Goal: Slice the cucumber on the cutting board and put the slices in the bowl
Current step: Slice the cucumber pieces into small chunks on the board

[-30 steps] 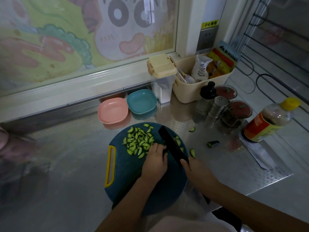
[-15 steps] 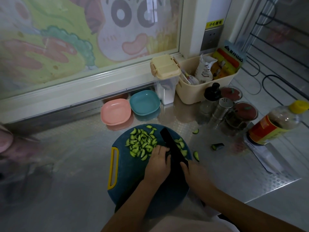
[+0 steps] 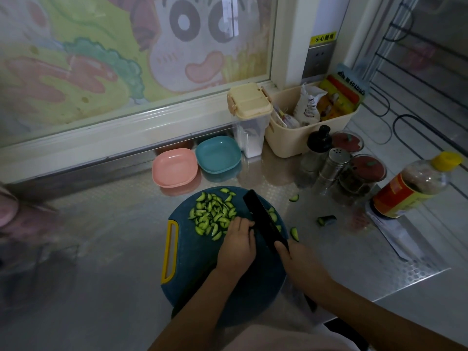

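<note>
A round dark-blue cutting board (image 3: 200, 269) with a yellow handle lies on the steel counter. A heap of green cucumber slices (image 3: 214, 215) covers its far left part, and a few more slices (image 3: 274, 216) lie right of the blade. My right hand (image 3: 297, 259) grips a black knife (image 3: 263, 219), its blade pointing away across the board. My left hand (image 3: 239, 240) rests curled on the board against the blade's left side; what lies under its fingers is hidden. A pink bowl (image 3: 174, 167) and a teal bowl (image 3: 218, 154) stand behind the board.
Stray cucumber slices (image 3: 294, 198) and a dark cucumber end (image 3: 326, 220) lie on the counter to the right. Farther right stand a sauce bottle (image 3: 415, 184), shakers (image 3: 331, 164) and jars (image 3: 364, 173). A lidded canister (image 3: 249, 117) and a beige bin (image 3: 306, 125) sit by the window.
The hands and knife stay in much the same place on the board. The view has shifted slightly.
</note>
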